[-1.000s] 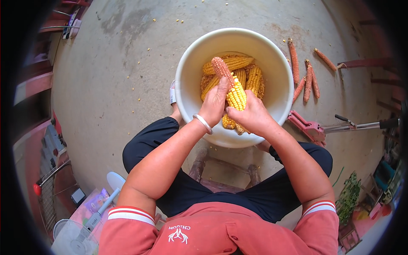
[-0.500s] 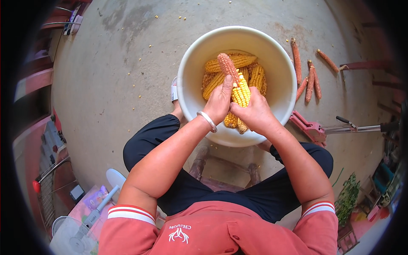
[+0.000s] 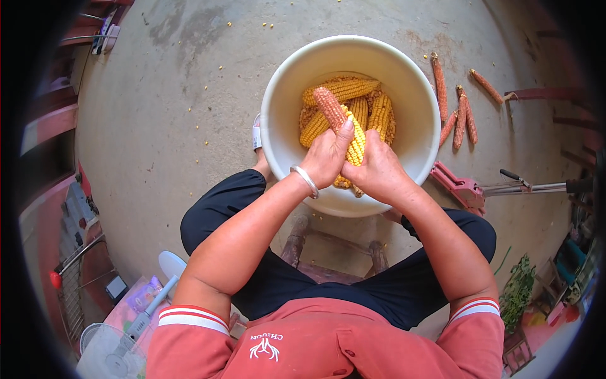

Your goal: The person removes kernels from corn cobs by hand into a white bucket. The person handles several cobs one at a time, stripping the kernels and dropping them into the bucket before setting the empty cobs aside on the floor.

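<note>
Both hands grip one corn cob over the white basin.

Left hand [image 3: 325,158] and right hand [image 3: 374,169] close around the half-stripped cob [image 3: 344,124] above the basin [image 3: 278,110]. Risk: kernels may scatter onto the concrete floor [image 3: 164,120], where strays already lie.

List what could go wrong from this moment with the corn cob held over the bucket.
1. Loose kernels may miss the round cream plastic bucket; yellow kernels already dot the grey concrete floor.
2. The left hand presses its thumb along the half-shelled yellow corn cob, so rubbing could chafe skin.
3. The right hand grips only the cob's lower end; it might slip into the bucket.
</note>
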Action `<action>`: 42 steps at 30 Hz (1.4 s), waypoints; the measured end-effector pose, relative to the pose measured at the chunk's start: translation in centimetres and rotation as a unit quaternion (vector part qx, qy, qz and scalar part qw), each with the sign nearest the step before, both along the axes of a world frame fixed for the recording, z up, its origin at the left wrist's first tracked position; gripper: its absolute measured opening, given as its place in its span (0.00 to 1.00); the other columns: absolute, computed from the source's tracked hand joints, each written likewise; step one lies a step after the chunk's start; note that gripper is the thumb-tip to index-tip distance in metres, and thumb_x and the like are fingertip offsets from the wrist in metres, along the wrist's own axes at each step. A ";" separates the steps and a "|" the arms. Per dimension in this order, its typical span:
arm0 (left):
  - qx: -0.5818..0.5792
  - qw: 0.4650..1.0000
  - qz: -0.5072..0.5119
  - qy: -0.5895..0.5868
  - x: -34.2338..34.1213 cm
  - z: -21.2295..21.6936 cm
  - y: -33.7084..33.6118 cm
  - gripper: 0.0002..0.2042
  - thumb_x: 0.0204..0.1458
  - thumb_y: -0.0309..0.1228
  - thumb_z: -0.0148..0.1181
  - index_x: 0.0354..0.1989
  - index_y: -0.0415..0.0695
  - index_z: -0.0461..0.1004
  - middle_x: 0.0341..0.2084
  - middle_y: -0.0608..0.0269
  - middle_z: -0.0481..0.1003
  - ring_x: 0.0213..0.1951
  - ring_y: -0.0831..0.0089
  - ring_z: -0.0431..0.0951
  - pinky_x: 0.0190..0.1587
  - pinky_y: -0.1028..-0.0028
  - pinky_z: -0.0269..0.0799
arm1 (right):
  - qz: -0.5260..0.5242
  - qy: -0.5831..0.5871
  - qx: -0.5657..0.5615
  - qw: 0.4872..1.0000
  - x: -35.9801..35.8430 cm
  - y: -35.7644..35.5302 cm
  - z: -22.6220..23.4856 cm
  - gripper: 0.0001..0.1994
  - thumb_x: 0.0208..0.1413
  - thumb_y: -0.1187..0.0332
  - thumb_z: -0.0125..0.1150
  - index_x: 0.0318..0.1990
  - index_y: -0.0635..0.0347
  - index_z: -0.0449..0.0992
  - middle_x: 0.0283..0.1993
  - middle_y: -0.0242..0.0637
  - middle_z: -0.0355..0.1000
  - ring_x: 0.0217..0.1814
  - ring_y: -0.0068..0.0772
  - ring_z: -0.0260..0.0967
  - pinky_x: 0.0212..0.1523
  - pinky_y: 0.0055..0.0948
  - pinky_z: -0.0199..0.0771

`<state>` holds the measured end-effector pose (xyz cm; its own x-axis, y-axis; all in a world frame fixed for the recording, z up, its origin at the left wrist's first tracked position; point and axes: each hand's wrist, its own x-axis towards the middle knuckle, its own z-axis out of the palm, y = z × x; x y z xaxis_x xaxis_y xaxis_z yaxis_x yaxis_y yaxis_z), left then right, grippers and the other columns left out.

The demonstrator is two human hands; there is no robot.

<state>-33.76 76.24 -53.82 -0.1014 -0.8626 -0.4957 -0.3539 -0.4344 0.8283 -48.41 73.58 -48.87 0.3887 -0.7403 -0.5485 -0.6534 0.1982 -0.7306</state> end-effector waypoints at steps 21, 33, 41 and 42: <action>-0.192 0.981 -0.018 0.018 1.2 -0.1 -0.5 0.24 0.67 0.45 0.33 0.35 0.35 0.69 0.20 0.48 0.70 0.24 0.51 0.71 0.30 0.59 0.65 | -0.035 -0.169 0.193 0.966 -1.7 -0.9 -2.2 0.15 0.47 0.70 0.60 0.42 0.67 0.71 0.37 0.33 0.73 0.36 0.21 0.69 0.40 0.27 0.72; -0.054 0.998 0.016 0.043 0.6 -0.2 -0.1 0.30 0.64 0.54 0.36 0.33 0.35 0.71 0.25 0.43 0.72 0.30 0.46 0.71 0.39 0.57 0.66 | -0.006 -0.015 0.068 0.998 -0.3 -0.7 1.1 0.22 0.42 0.64 0.65 0.38 0.70 0.63 0.34 0.58 0.72 0.40 0.56 0.73 0.40 0.45 0.72; 0.080 0.969 0.105 0.207 0.9 0.3 0.0 0.26 0.65 0.53 0.36 0.32 0.41 0.70 0.21 0.65 0.70 0.20 0.82 0.68 0.21 0.78 0.62 | -0.047 -0.049 0.072 0.995 -0.9 -0.3 -0.2 0.22 0.43 0.65 0.65 0.40 0.69 0.63 0.35 0.56 0.73 0.39 0.54 0.74 0.41 0.44 0.73; 0.080 0.970 0.106 0.206 0.8 0.6 -0.1 0.26 0.65 0.53 0.36 0.32 0.41 0.70 0.21 0.65 0.70 0.20 0.82 0.68 0.21 0.78 0.62 | -0.065 -0.031 0.016 0.997 -0.7 0.1 -0.6 0.22 0.43 0.64 0.65 0.40 0.68 0.62 0.35 0.56 0.73 0.39 0.55 0.74 0.41 0.45 0.73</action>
<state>-32.98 76.10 -53.27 -0.1477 -0.8012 -0.5798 0.1036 -0.5956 0.7966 -49.13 73.64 -49.46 0.3250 -0.7695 -0.5498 -0.5747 0.3010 -0.7610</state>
